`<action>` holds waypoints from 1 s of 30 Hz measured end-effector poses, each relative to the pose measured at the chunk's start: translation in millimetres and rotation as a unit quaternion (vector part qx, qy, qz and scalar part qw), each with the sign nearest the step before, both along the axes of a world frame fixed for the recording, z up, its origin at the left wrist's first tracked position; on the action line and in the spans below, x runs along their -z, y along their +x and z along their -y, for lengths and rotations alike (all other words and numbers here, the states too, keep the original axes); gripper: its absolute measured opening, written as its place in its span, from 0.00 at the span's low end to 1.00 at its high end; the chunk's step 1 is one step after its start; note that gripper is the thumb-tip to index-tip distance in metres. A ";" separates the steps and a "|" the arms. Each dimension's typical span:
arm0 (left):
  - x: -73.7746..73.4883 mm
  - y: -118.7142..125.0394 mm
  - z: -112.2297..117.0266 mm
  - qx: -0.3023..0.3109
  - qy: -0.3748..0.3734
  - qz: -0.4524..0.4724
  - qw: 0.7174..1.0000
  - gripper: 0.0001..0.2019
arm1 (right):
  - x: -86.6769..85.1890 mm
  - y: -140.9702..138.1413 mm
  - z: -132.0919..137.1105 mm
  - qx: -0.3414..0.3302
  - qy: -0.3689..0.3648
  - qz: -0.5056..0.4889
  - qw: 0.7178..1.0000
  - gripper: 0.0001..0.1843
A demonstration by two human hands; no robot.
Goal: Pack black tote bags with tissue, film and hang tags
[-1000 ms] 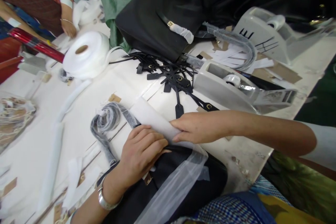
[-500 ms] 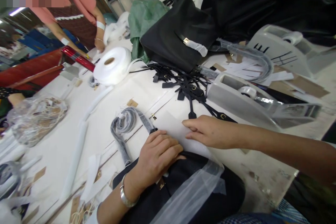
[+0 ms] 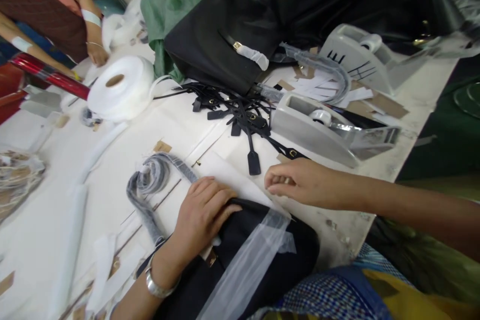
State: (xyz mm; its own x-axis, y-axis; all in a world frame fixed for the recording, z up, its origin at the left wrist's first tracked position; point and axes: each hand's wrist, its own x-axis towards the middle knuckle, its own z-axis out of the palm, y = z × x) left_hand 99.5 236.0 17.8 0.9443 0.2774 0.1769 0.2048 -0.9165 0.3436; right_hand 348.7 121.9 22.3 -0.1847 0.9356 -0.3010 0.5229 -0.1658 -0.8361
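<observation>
My left hand (image 3: 206,210) is wrapped over the top edge of a black bag (image 3: 258,265), thumb on the near side and fingers across the far side. A strip of translucent wrap (image 3: 240,265) runs across the bag, and a small metal fitting (image 3: 212,258) shows beside my wrist. Its strap (image 3: 150,172), wrapped in clear plastic, lies coiled behind my left hand. A white foam sheet (image 3: 236,177) sticks out along the bag's far edge. Just right of that sheet, my right hand (image 3: 288,180) hovers with its fingers curled closed and nothing visible in them.
Two grey tape dispensers (image 3: 311,132) stand at the right. Black straps with tags (image 3: 243,120) lie piled beside another black bag (image 3: 225,35). A large white roll (image 3: 120,85) sits at left, near a co-worker's hand (image 3: 97,52). Paper scraps (image 3: 108,275) litter the front left.
My right hand has come away from the white foam sheet and curled its fingers. My left hand stays on the bag. The view has turned toward the right.
</observation>
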 end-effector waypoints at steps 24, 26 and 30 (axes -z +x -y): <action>-15.0 7.4 18.0 0.063 -0.064 0.011 0.996 0.09 | 28.8 15.5 65.3 -0.225 0.129 0.094 0.961 0.06; -14.5 6.3 17.2 0.057 -0.059 0.007 0.997 0.09 | 25.2 20.1 66.1 -0.247 0.114 0.129 0.953 0.05; -10.7 7.3 15.6 0.042 -0.053 0.002 0.998 0.09 | 21.2 30.1 61.1 -0.263 0.030 0.100 0.959 0.07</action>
